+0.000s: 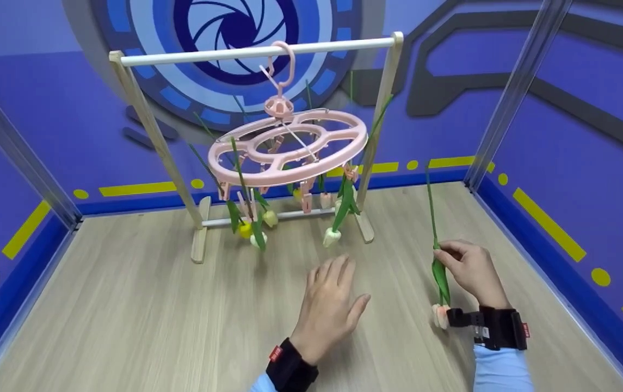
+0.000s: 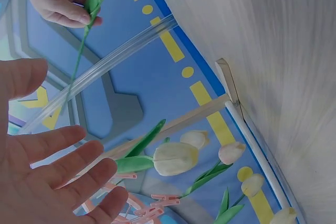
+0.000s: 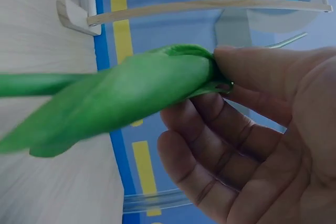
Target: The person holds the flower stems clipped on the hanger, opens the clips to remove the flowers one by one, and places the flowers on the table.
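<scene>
Under the white bar (image 1: 208,55), pink hanger (image 1: 289,177) with clipped tulips (image 1: 332,237), heads down. Rightward and nearer, left hand (image 1: 328,305), fingers extended, thumb wide. Far right, right hand (image 1: 473,272) pinching peach tulip (image 1: 440,279) at leaf base, stem up, bloom down.

Held tulip (image 1: 440,279): green stem and leaves, pale peach-pink bloom
Hanging tulips (image 1: 332,237): green stems and leaves; blooms in white, cream, yellow and pale pink
Clip hanger (image 1: 284,178): pale pink, its clips (image 1: 306,202) a similar pink
Stand (image 1: 158,141): pale wood posts and feet, white bars
Bench (image 1: 142,305): light beige with streaked wood grain
Walls (image 1: 447,133): blue-violet, grey angular bands, yellow dashes and dots, ringed blue emblem (image 1: 236,26)
Wristbands (image 1: 292,367): black, red tags (image 1: 275,354)
Sleeves (image 1: 501,371): light blue
</scene>
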Demonstrator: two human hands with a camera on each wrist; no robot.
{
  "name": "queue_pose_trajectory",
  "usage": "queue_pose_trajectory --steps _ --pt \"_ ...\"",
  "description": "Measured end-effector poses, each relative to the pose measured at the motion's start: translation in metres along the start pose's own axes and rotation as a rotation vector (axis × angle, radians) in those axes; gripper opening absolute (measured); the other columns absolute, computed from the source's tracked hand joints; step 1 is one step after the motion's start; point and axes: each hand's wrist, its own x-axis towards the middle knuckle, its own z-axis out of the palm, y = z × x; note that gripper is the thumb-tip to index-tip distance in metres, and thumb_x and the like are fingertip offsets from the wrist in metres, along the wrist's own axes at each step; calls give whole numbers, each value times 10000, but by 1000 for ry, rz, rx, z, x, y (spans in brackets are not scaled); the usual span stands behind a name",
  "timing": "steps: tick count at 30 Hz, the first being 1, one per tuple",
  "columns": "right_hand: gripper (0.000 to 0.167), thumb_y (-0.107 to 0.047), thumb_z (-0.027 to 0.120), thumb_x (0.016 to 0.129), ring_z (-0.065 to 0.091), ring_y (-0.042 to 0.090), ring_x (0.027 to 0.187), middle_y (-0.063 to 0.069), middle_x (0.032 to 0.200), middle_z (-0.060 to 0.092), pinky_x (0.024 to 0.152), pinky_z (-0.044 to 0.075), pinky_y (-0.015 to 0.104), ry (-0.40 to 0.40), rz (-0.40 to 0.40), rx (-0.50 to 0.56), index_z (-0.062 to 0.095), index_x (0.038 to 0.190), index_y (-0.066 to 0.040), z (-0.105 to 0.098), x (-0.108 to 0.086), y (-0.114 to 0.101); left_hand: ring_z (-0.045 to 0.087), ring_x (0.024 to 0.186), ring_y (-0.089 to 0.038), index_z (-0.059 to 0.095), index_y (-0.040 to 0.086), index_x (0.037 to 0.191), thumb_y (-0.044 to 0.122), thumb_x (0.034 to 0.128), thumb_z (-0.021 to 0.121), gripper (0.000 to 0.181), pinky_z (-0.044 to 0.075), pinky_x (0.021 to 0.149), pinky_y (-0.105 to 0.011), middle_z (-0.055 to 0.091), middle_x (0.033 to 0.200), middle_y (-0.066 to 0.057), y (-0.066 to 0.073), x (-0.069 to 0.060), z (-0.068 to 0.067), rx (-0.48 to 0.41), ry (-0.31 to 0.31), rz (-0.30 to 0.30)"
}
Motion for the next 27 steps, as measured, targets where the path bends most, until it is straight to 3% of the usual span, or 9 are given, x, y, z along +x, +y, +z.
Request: queue_pose_trajectory --steps 11,21,27 --pt "212 -87 676 998 702 374 980 199 1064 749 828 561 498 -121 22 -71 742 1156 37 4 0 10 564 1257 -294 601 14 1372 404 947 736 592 462 1005 -461 603 1375 -133 0 -1 1 7 -18 -11" --pt "152 -88 663 990 603 191 767 120 927 731 667 481 351 -274 102 -115 754 1042 22 16 4 24 563 1253 -292 608 9 1373 411 952 724 594 455 1011 -457 607 1366 -131 1 -1 1 20 -20 1" --pt "187 -81 676 977 643 282 848 183 983 718 727 518 437 -311 111 -139 733 1087 59 21 4 31 561 1248 -279 597 29 1383 415 954 724 591 454 1008 -444 604 1356 -112 2 -2 1 19 -40 -7"
